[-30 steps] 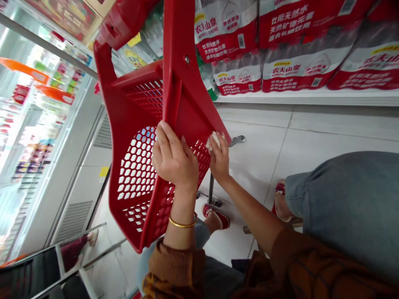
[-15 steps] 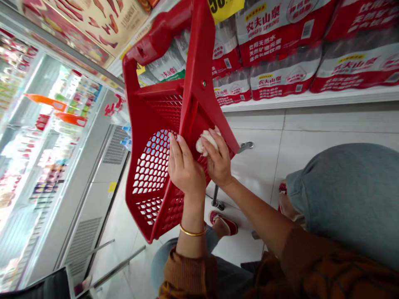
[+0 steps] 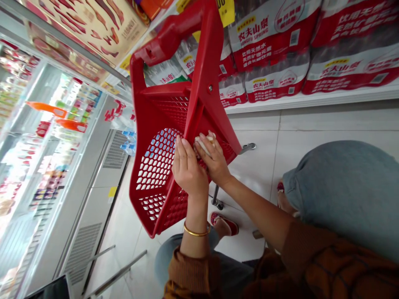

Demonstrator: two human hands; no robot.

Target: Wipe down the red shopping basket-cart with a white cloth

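Note:
A red plastic shopping basket [image 3: 156, 166] with a honeycomb mesh wall is held up in front of me, its handle at the top. My left hand [image 3: 188, 170] grips the basket's rim, fingers closed over the edge, a gold bangle on the wrist. My right hand [image 3: 213, 160] presses a small whitish cloth [image 3: 202, 143] against the basket's solid red side, fingers closed on it. Both hands touch each other at the rim.
Shrink-wrapped packs of bottled water [image 3: 274, 45] fill a low white shelf [image 3: 311, 99] ahead. A glass-fronted cooler [image 3: 37, 137] runs along the left. White floor tiles [image 3: 311, 128] lie below, with my knee in blue jeans [image 3: 343, 187] and a red slipper [image 3: 224, 222].
My right hand with the cloth has slid left along the basket's side toward my left hand. The view has tilted up and the basket sits higher and further right in the picture.

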